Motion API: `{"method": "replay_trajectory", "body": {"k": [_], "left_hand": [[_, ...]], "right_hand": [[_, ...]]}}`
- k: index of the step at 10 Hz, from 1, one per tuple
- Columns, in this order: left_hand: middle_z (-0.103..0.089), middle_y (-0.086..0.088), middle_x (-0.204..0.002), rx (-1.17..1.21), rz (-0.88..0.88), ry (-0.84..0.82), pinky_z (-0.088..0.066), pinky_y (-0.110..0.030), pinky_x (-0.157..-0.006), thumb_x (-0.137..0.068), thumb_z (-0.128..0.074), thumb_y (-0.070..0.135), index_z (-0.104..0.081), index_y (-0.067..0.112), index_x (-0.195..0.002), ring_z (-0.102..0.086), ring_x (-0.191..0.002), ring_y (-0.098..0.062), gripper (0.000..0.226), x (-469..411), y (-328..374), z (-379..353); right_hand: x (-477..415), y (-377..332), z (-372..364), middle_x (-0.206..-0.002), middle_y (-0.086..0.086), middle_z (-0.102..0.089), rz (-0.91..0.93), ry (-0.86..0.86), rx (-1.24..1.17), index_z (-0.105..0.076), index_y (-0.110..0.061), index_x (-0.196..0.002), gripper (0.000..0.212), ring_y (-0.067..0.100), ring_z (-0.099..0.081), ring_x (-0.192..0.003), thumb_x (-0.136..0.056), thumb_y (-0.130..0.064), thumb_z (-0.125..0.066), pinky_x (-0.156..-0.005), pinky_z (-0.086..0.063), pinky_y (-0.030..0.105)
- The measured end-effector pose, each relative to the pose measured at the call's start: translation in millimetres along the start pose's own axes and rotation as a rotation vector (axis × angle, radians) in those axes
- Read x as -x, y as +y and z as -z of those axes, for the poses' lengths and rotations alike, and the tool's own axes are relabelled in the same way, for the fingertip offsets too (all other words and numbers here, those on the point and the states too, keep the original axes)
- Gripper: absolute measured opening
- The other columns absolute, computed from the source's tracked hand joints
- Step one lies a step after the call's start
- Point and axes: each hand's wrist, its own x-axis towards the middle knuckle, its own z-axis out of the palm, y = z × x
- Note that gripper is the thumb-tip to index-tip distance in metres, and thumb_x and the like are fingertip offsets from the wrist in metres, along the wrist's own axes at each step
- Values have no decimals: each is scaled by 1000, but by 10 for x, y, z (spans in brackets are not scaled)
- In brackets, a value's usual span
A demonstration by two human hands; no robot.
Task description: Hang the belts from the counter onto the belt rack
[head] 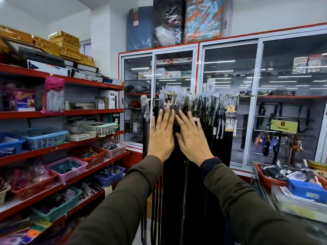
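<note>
The belt rack (pixel 235 95) stands in front of me, its prongs loaded with several dark belts (pixel 221 142) that hang straight down, their buckles wrapped in clear plastic (pixel 169 99). My left hand (pixel 161 137) is raised flat with fingers spread, its fingertips against the plastic-wrapped buckles. My right hand (pixel 192 140) is beside it, also flat and spread, fingers touching the hanging belts just under the buckles. Neither hand holds a belt. The counter (pixel 300 214) lies at the lower right.
Red shelves (pixel 74 142) with plastic baskets of small goods run along the left. A glass-door cabinet (pixel 230 103) stands behind the rack. On the counter sit a red basket (pixel 270 181) of packaged items and a blue box (pixel 306 190).
</note>
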Motion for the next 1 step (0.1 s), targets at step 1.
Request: {"method": "replay_trajectory", "body": {"k": [1], "left_hand": [[0, -6, -171, 16, -8, 37, -2, -49, -129, -101, -33, 29, -7, 16, -161, 2, -159, -26, 66, -14, 212, 58]], "right_hand": [[141, 133, 470, -170, -4, -9, -43, 166, -61, -25, -25, -157, 56, 18, 0, -159, -103, -30, -40, -127, -9, 54]]}}
